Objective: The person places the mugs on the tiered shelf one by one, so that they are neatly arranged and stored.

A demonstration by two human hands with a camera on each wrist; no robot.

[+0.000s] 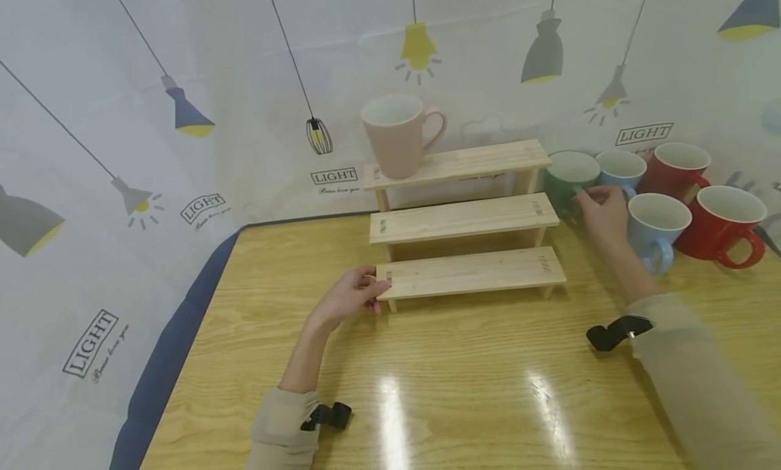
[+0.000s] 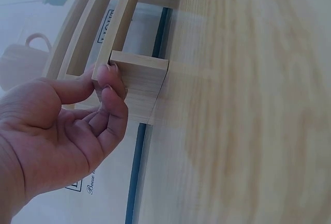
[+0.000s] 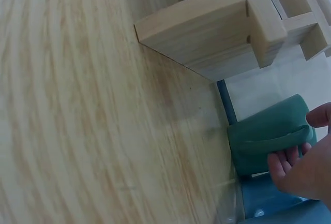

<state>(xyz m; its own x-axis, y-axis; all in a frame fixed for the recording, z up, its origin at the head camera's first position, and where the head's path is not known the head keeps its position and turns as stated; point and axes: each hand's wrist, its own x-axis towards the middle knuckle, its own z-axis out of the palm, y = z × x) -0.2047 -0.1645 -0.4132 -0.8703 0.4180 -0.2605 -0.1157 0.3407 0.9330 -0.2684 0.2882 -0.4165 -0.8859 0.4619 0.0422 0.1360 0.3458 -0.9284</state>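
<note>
A three-step wooden rack (image 1: pixel 470 275) stands on the table, and my left hand (image 1: pixel 352 295) pinches the left end of its lowest board. In the left wrist view, the thumb and curled fingers of that hand (image 2: pixel 77 115) meet at the board's corner. At the rack's right side is a green mug (image 1: pixel 564 175), upright on the table. My right hand (image 1: pixel 605 216) grips it by the handle, as the right wrist view shows with the green mug (image 3: pixel 269 138) and the fingertips (image 3: pixel 279 169) behind the handle. A pink mug (image 1: pixel 396 141) sits on the top board's left end.
Two light blue mugs (image 1: pixel 659 216) and two red mugs (image 1: pixel 723 219) stand to the right of the green one, close to my right hand. Behind the wooden table (image 1: pixel 293 266) hangs a white cloth (image 1: pixel 244 49) printed with lamps. A dark blue edge (image 1: pixel 177 334) runs along the table's left side.
</note>
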